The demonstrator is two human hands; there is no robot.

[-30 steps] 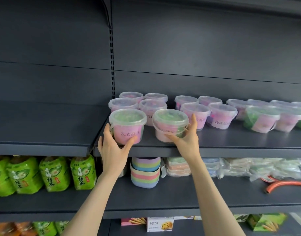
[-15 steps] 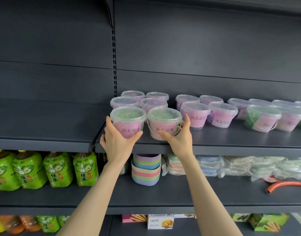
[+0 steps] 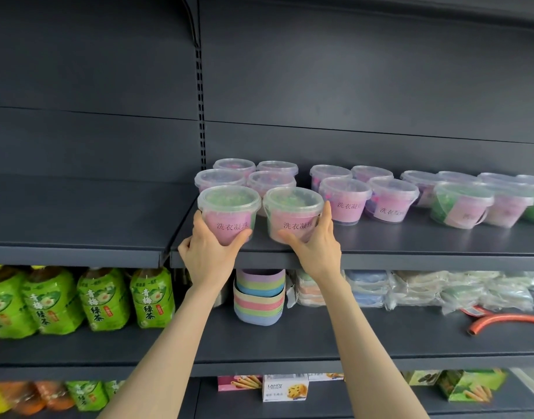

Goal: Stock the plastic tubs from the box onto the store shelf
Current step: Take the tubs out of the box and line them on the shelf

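Fronting the row — labels out.
Your left hand (image 3: 209, 252) grips the left laundry-bead tub (image 3: 229, 213); your right hand (image 3: 315, 246) grips the right tub (image 3: 293, 216), aligning both at the shelf (image 3: 380, 255) edge.

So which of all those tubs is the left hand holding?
The frontmost tub at the far left of the shelf: the left hand cups its base. The neighbouring tub is in the right hand.

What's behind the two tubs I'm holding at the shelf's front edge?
Behind the front two tubs stand four more lidded tubs, two by two. The front pair covers their lower parts, so their labels are hidden.
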